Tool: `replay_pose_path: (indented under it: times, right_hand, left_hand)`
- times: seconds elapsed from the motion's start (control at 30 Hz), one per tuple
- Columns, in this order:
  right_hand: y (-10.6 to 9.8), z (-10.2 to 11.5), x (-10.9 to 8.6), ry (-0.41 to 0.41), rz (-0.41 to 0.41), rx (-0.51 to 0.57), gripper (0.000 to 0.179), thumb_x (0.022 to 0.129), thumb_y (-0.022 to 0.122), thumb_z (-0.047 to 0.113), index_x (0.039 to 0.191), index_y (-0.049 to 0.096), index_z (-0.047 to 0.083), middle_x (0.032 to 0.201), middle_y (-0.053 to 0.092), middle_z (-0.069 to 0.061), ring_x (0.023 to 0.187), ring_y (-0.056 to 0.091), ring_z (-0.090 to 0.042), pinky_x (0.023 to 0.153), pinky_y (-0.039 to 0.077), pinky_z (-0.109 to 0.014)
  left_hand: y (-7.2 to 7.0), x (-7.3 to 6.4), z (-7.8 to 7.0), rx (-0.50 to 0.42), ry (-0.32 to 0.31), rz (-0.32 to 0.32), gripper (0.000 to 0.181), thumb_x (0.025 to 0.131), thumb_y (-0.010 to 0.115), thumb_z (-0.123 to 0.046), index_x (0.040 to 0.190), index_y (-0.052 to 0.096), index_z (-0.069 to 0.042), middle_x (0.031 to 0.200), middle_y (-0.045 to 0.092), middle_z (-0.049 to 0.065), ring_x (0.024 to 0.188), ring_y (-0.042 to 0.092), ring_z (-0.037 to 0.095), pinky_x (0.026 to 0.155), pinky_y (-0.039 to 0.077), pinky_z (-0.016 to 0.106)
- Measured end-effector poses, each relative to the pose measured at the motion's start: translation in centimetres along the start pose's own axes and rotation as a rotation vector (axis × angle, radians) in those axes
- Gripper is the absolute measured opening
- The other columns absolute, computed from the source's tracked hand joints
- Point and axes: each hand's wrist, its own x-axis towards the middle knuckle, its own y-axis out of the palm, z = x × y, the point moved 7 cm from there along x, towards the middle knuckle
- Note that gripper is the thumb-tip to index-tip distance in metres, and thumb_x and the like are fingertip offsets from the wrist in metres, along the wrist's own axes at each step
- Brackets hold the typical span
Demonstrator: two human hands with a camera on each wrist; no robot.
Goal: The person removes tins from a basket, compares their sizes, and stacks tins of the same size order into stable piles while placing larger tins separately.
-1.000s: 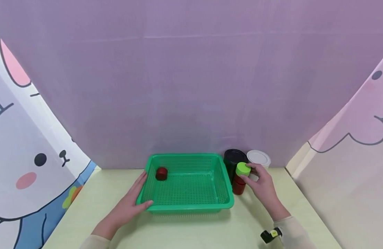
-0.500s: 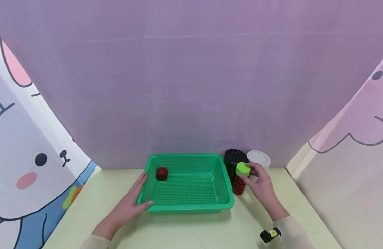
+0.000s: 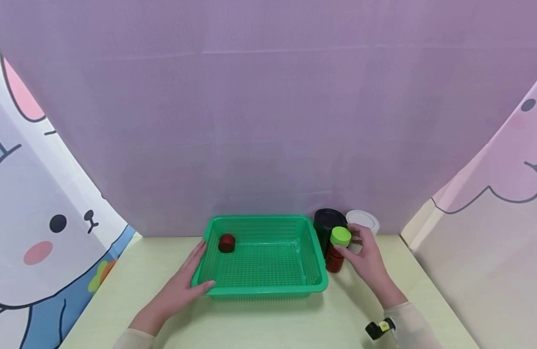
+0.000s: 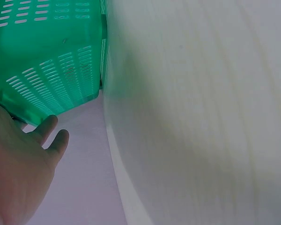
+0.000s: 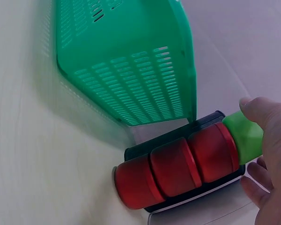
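In the head view, my left hand (image 3: 181, 283) rests at the left side of a green plastic basket (image 3: 268, 292), fingers lying straight along its outside and thumb over the front rim corner. A small dark red jar (image 3: 227, 244) sits inside the basket near its left wall. To the basket's right stands an upright stack of red jars (image 5: 173, 166) topped by a bright green cap (image 3: 340, 235). My right hand (image 3: 370, 257) is around this cap, thumb at its near side and fingers curled behind. The right wrist view shows the thumb over the edge of the cap.
Behind the red stack stand a black canister (image 3: 327, 219) and a white-lidded container (image 3: 363, 220), close to the basket's right rim. A purple cloth (image 3: 268, 121) rises directly behind the pale table (image 3: 268, 325). Patterned cloths hang at both sides.
My right index finger has lifted slightly from the top of the green cap and its grip looks looser. The left hand, basket and jars have stayed in place.
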Motion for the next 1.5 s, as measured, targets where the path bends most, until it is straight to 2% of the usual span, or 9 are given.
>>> replay_pose_path:
  times: [0.23, 0.37, 0.5, 0.73, 0.9, 1.03, 1.13, 1.33, 1.5]
  right_hand:
    - [-0.4, 2.6, 0.3, -0.103, -0.06, 0.001, 0.067, 0.081, 0.09, -0.016, 0.139, 0.057, -0.016, 0.134, 0.054, -0.035, 0.113, 0.059, -0.043, 0.096, 0.049, -0.012]
    - [-0.7, 3.9, 0.4, -0.107, -0.085, -0.004, 0.061, 0.079, 0.089, -0.019, 0.132, 0.058, -0.018, 0.13, 0.055, -0.038, 0.115, 0.055, -0.035, 0.097, 0.042, -0.006]
    - [-1.1, 3.7, 0.6, -0.095, -0.14, -0.02, 0.054, 0.08, 0.089, -0.017, 0.127, 0.062, -0.015, 0.129, 0.058, -0.032, 0.118, 0.053, -0.025, 0.095, 0.045, -0.012]
    - [-1.5, 2.8, 1.2, -0.109, -0.216, 0.042, 0.047, 0.082, 0.09, -0.015, 0.123, 0.066, -0.01, 0.131, 0.059, -0.026, 0.121, 0.054, -0.018, 0.094, 0.048, -0.022]
    - [-1.2, 3.6, 1.4, -0.167, -0.231, 0.04, 0.048, 0.077, 0.091, -0.018, 0.119, 0.069, -0.008, 0.129, 0.059, -0.027, 0.121, 0.055, -0.026, 0.094, 0.047, -0.018]
    - [-0.5, 5.0, 1.5, -0.201, -0.188, 0.018, 0.047, 0.078, 0.092, -0.016, 0.118, 0.069, -0.007, 0.13, 0.057, -0.028, 0.123, 0.055, -0.037, 0.097, 0.047, -0.014]
    - [0.2, 6.0, 1.7, -0.218, -0.134, 0.004, 0.046, 0.08, 0.093, -0.012, 0.119, 0.069, -0.005, 0.133, 0.057, -0.027, 0.124, 0.055, -0.038, 0.098, 0.047, -0.017]
    - [2.7, 7.5, 2.6, -0.238, -0.015, 0.001, 0.041, 0.088, 0.091, -0.003, 0.122, 0.069, 0.002, 0.134, 0.058, -0.023, 0.126, 0.057, -0.032, 0.098, 0.053, -0.035]
    - [5.5, 8.7, 3.4, -0.212, 0.128, 0.007, 0.037, 0.094, 0.089, 0.004, 0.125, 0.067, 0.006, 0.134, 0.058, -0.015, 0.123, 0.057, -0.027, 0.098, 0.055, -0.046]
  left_hand:
    - [0.0, 0.0, 0.2, -0.012, -0.009, 0.007, 0.1, 0.103, 0.08, -0.032, 0.178, 0.018, -0.01, 0.185, 0.011, 0.013, 0.165, 0.019, 0.052, 0.119, 0.032, 0.079]
    - [0.0, 0.0, 0.3, -0.015, -0.009, 0.01, 0.1, 0.103, 0.08, -0.032, 0.178, 0.018, -0.011, 0.186, 0.012, 0.012, 0.165, 0.019, 0.05, 0.119, 0.032, 0.078]
    - [0.0, 0.0, 0.4, -0.014, -0.005, 0.007, 0.1, 0.102, 0.081, -0.031, 0.178, 0.018, -0.012, 0.186, 0.012, 0.011, 0.165, 0.02, 0.05, 0.119, 0.032, 0.078]
    - [0.1, 0.0, 0.6, -0.023, -0.012, 0.01, 0.101, 0.103, 0.08, -0.031, 0.179, 0.017, -0.013, 0.186, 0.011, 0.011, 0.165, 0.018, 0.051, 0.12, 0.03, 0.079]
    - [0.1, 0.0, 0.7, -0.021, -0.012, 0.008, 0.101, 0.103, 0.08, -0.032, 0.179, 0.017, -0.013, 0.186, 0.011, 0.011, 0.165, 0.018, 0.051, 0.119, 0.031, 0.08]
    - [0.2, -0.1, 0.7, -0.024, -0.017, 0.01, 0.101, 0.103, 0.08, -0.032, 0.179, 0.017, -0.013, 0.186, 0.01, 0.01, 0.165, 0.018, 0.05, 0.119, 0.031, 0.08]
    - [0.3, -0.1, 0.7, -0.026, -0.019, 0.014, 0.101, 0.103, 0.079, -0.033, 0.179, 0.016, -0.013, 0.186, 0.01, 0.01, 0.165, 0.017, 0.051, 0.119, 0.03, 0.08]
    - [0.1, -0.2, 0.8, -0.017, -0.014, 0.003, 0.1, 0.103, 0.08, -0.033, 0.179, 0.017, -0.014, 0.186, 0.01, 0.009, 0.165, 0.018, 0.051, 0.117, 0.032, 0.081]
    - [0.2, -0.1, 0.8, -0.019, -0.011, 0.004, 0.1, 0.103, 0.08, -0.032, 0.179, 0.017, -0.014, 0.186, 0.01, 0.009, 0.165, 0.019, 0.052, 0.117, 0.032, 0.082]
